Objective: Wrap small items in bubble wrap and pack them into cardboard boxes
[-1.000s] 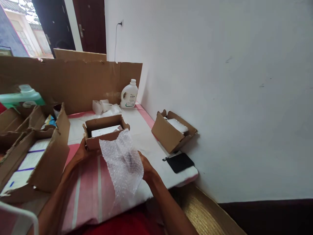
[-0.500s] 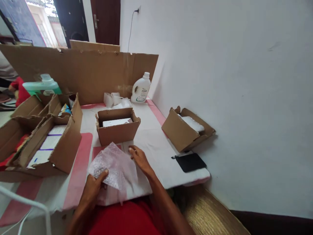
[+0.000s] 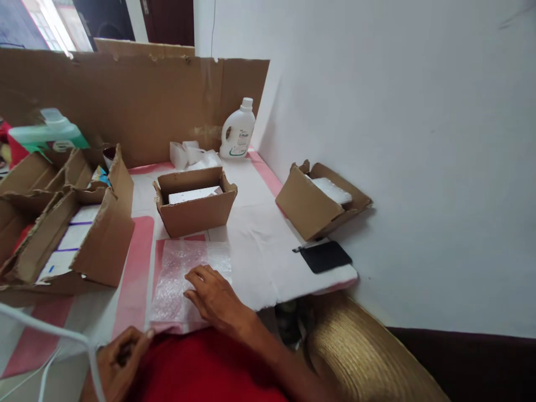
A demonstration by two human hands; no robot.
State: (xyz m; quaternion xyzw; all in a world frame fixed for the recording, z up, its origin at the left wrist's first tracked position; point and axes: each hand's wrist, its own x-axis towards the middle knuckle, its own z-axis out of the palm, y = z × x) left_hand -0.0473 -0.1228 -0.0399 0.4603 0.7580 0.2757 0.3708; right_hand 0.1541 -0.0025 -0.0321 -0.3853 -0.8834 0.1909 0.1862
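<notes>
A sheet of bubble wrap point(image 3: 180, 273) lies flat on the pink-and-white cloth near the table's front edge. My right hand point(image 3: 213, 296) rests flat on its lower right part, fingers stretched out. My left hand point(image 3: 119, 357) is at the sheet's near left corner by the table edge, fingers curled; whether it pinches the corner I cannot tell. Behind the sheet stands a small open cardboard box point(image 3: 195, 202) with a white flat item inside.
Larger open cartons point(image 3: 75, 234) crowd the left side. A tilted carton point(image 3: 318, 198) with white padding and a black pouch point(image 3: 324, 255) lie at the right by the wall. A white jug point(image 3: 238, 129) and cardboard sheet point(image 3: 125, 100) stand at the back.
The bubble wrap went from held up, to crumpled in both hands, to spread flat on the table. My right hand now presses on it; my left hand dropped to the near corner.
</notes>
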